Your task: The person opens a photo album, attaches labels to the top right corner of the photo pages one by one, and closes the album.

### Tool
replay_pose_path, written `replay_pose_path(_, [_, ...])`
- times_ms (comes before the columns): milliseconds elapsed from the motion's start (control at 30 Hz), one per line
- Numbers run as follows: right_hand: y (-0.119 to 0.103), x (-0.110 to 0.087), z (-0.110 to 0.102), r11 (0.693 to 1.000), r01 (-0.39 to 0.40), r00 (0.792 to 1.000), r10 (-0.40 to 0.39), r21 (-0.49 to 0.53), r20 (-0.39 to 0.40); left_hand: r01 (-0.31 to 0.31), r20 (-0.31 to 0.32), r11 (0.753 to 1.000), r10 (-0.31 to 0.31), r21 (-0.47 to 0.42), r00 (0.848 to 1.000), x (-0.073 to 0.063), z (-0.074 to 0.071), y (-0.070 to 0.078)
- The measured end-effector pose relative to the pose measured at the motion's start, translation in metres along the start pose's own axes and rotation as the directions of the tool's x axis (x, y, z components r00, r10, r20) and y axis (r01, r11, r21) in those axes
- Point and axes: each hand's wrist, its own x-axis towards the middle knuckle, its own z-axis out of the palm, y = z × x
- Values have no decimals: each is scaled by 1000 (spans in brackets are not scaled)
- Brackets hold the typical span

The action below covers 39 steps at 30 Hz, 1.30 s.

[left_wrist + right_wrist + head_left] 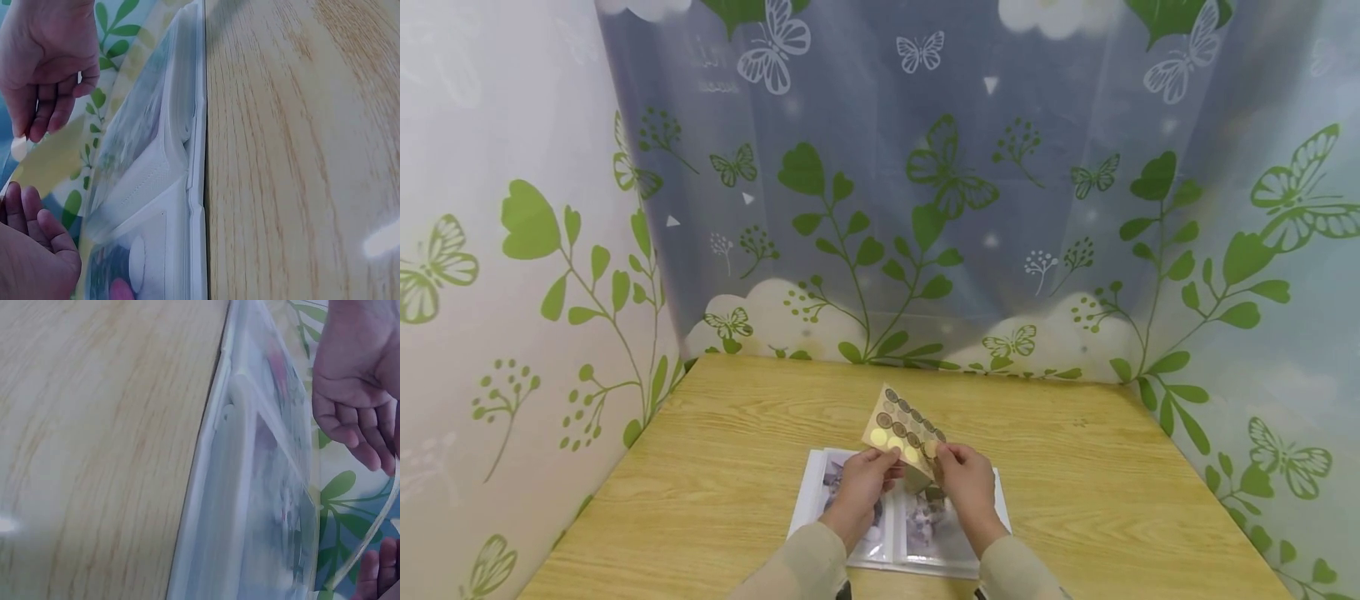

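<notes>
A tan sheet of round stickers [901, 421] is held up at a tilt above an open photo album [891, 562]. My left hand [867, 487] grips its lower edge, thumb on the front. Rows of dark-ringed circles and a lower row of pale yellow ones cover the sheet. At its right end my right hand [972, 487] pinches a pale round sticker [19, 149], which shows at the fingertips in the left wrist view. The album has white covers, and its clear sleeves hold photos [925, 521] on both pages. Both forearms partly cover the pages.
The album lies on a wood-grain table [715, 483] near its front edge. A curtain [880, 250] with green leaves and butterflies hangs behind, and similar patterned sheets stand at the left [460, 333] and right [1300, 333].
</notes>
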Motion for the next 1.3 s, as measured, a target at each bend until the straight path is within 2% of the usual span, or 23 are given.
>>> replay_pose_path(200, [4, 3, -6, 1000, -5, 1000, 5, 8, -21, -3, -10, 1000, 3, -2, 1000, 3, -5, 0])
replay_pose_path(300, [5, 4, -7, 1000, -1, 1000, 1, 5, -29, 2, -37, 1000, -3, -16, 999, 7, -8, 1])
replay_pose_path(567, [10, 6, -12, 999, 22, 999, -24, -40, -48, 2, -132, 999, -6, -35, 991, 28, -20, 5])
replay_pose_path(767, [11, 5, -14, 999, 20, 999, -22, -46, -47, 28, -188, 999, -22, 32, 982, 43, -26, 11])
replay_pose_path(867, [12, 5, -14, 998, 26, 999, -28, -52, -43, 56, -174, 997, -45, 61, 984, 49, -30, 13])
replay_pose_path(1000, [14, 5, -14, 998, 20, 999, -23, -65, -38, 110, -116, 988, -97, 113, 989, 57, -35, 15])
replay_pose_path(1133, [17, 6, -14, 997, 1, 1000, -3, -80, -25, 169, -53, 964, -161, 205, 985, 64, -39, 17])
replay_pose_path(1300, [18, 6, -13, 996, 3, 1000, -4, -85, -17, 186, -18, 933, -190, 309, 982, 65, -38, 19])
